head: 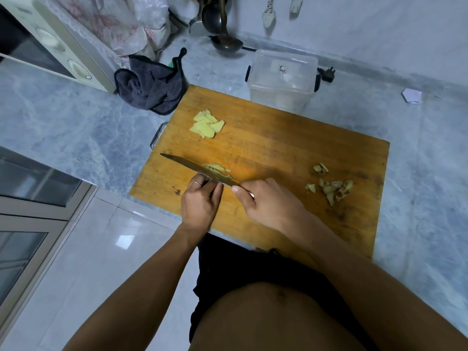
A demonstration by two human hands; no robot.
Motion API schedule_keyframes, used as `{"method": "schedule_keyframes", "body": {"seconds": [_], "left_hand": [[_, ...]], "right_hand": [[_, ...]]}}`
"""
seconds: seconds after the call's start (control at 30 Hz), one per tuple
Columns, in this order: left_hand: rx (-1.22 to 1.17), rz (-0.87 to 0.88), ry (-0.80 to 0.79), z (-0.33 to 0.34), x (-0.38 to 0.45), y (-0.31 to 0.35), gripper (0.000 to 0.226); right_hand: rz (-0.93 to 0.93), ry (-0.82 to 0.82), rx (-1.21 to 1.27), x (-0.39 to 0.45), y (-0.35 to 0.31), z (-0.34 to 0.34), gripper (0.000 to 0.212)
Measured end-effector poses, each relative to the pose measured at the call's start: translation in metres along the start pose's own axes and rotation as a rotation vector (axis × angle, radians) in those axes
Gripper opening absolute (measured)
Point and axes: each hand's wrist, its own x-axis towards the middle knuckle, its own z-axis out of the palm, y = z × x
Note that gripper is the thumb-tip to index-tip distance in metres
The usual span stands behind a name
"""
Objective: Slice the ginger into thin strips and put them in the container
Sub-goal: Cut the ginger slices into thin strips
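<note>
A wooden cutting board (291,148) lies on the marble counter. My right hand (268,201) grips the handle of a cleaver (197,169), whose blade rests edge-down across the board's near left part. Thin ginger strips (217,168) lie just behind the blade. My left hand (201,201) presses its fingertips down on ginger right at the near side of the blade; that piece is mostly hidden. A pile of flat ginger slices (206,124) sits at the board's far left. Ginger peelings (331,186) are scattered at the right. A clear plastic container (282,79) stands behind the board.
A dark cloth (152,84) lies left of the board beside a cream oven (50,44). Ladles (225,39) hang at the back wall. A black plug (328,74) and a white paper scrap (411,96) lie on the counter to the right.
</note>
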Motion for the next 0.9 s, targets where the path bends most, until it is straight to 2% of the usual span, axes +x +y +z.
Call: {"method": "schedule_keyframes", "body": {"seconds": [0.33, 0.7, 0.9], "left_hand": [[0.011, 0.063, 0.07, 0.0, 0.002, 0.004, 0.027], [0.026, 0.037, 0.046, 0.002, 0.0, -0.001, 0.023], [0.026, 0.032, 0.061, -0.001, 0.001, 0.002, 0.031]], "right_hand": [[-0.004, 0.004, 0.018, -0.002, 0.003, -0.006, 0.05], [0.031, -0.063, 0.014, 0.005, -0.001, 0.002, 0.047], [-0.017, 0.019, -0.092, 0.005, -0.004, 0.013, 0.044]]}}
